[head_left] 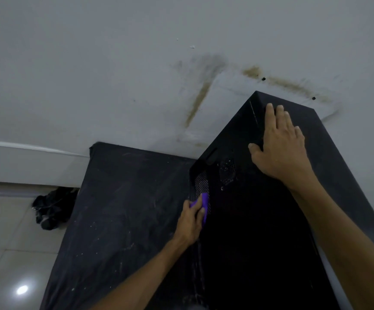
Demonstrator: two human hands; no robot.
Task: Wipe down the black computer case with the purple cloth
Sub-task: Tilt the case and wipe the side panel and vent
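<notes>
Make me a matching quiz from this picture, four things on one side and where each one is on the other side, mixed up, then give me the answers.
Things:
1. purple cloth
2. right hand
3. dark bundle
4. brown stains

Places:
A. on the tiled floor
B. on the white wall
C. held by the left hand against the side of the black computer case
D. lying flat, fingers straight, on the case's upper panel

Pairs: 1-C, 2-D, 3-A, 4-B
</notes>
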